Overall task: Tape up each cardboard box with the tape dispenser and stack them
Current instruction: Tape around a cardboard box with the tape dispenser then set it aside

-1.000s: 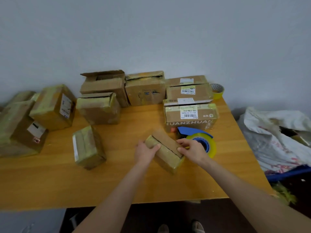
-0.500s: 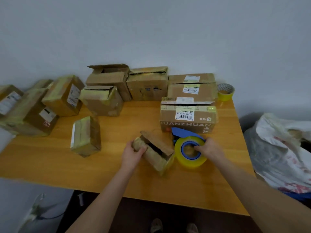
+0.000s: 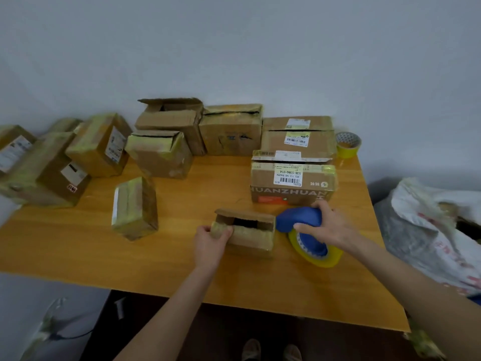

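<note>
We look down on a wooden surface (image 3: 182, 269) crowded with boxes. Near the middle lies a small cardboard box (image 3: 250, 233), its top flap ajar over a dark gap. Our left hand (image 3: 209, 242) grips its left end, fingers curled round the corner. Just to its right, our right hand (image 3: 329, 226) holds the blue tape dispenser (image 3: 299, 220), fingers wrapped round the handle, with its yellow roll resting on the surface. A taped box (image 3: 135, 207) stands to the left. A labelled box (image 3: 291, 183) sits just beyond the dispenser. More boxes line the far wall, with a spare tape roll (image 3: 348, 144) at the far right corner. A white bag (image 3: 429, 230) lies off the right edge.
</note>
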{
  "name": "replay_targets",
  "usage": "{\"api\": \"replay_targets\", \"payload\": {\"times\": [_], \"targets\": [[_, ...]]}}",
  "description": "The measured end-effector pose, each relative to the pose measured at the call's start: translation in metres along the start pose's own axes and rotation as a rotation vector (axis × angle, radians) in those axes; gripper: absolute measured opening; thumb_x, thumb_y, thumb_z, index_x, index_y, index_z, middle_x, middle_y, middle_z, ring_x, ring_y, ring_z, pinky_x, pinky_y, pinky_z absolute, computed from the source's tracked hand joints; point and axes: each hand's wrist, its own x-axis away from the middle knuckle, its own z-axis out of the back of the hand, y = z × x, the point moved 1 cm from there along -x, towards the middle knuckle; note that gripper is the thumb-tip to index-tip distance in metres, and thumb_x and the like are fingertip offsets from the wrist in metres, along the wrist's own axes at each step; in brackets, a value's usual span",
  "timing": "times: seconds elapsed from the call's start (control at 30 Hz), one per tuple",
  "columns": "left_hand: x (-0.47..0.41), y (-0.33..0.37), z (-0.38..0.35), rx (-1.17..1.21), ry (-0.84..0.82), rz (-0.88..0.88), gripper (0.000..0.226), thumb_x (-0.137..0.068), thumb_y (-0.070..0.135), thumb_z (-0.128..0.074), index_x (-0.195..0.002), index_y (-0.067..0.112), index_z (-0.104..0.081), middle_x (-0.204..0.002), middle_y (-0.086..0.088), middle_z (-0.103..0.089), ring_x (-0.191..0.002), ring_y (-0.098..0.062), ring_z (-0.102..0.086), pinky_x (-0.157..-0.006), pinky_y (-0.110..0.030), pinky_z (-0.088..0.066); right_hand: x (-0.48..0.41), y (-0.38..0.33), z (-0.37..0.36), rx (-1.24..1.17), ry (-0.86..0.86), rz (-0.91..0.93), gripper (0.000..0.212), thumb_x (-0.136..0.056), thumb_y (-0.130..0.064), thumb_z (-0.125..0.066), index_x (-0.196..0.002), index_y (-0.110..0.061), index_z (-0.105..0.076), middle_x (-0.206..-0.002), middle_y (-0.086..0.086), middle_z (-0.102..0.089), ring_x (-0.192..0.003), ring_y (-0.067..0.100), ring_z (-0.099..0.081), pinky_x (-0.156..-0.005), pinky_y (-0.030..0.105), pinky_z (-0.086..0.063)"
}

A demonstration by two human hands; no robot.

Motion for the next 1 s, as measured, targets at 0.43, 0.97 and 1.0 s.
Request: {"api": "replay_targets", "payload": {"times": [0.43, 0.97, 1.0], "targets": [[-0.003, -0.005, 0.024, -0.436, -0.173, -0.757, 0.060, -0.090, 0.041, -0.061, -0.144, 0.023, -0.042, -0.156, 0.004, -0.025, -0.140, -0.015, -0.027, -0.112, -0.029, -0.028, 0.012, -0.015, -0.008, -0.036, -0.046, -0.013, 0.073, -0.076, -0.057, -0.072, -0.135, -0.028, -0.040, -0.120, -0.004, -0.054, -0.105, 0.020, -0.057, -0.090, 0.036, -0.049], [0.002, 0.003, 0.016, -0.471, -0.230, -0.637, 0.063, -0.092, 0.041, -0.059, -0.147, 0.022, -0.036, -0.157, 0.014, -0.018, -0.143, -0.008, -0.024, -0.109, -0.024, -0.030, 0.051, -0.102, 0.058, -0.145, -0.115, 0.289, 0.057, -0.059, -0.023, -0.080, -0.109, -0.032, -0.054, -0.100, -0.004, -0.058, -0.086, 0.012, -0.061, -0.064, 0.020, -0.049], [0.002, 0.002, 0.018, -0.422, -0.240, -0.631, 0.060, -0.092, 0.037, -0.060, -0.145, 0.021, -0.039, -0.155, 0.014, -0.023, -0.141, -0.008, -0.027, -0.109, -0.024, -0.031, 0.049, -0.106, 0.051, -0.114, -0.152, 0.312, 0.058, -0.063, -0.019, -0.081, -0.111, -0.032, -0.053, -0.102, -0.005, -0.057, -0.089, 0.014, -0.061, -0.066, 0.021, -0.050]]}}
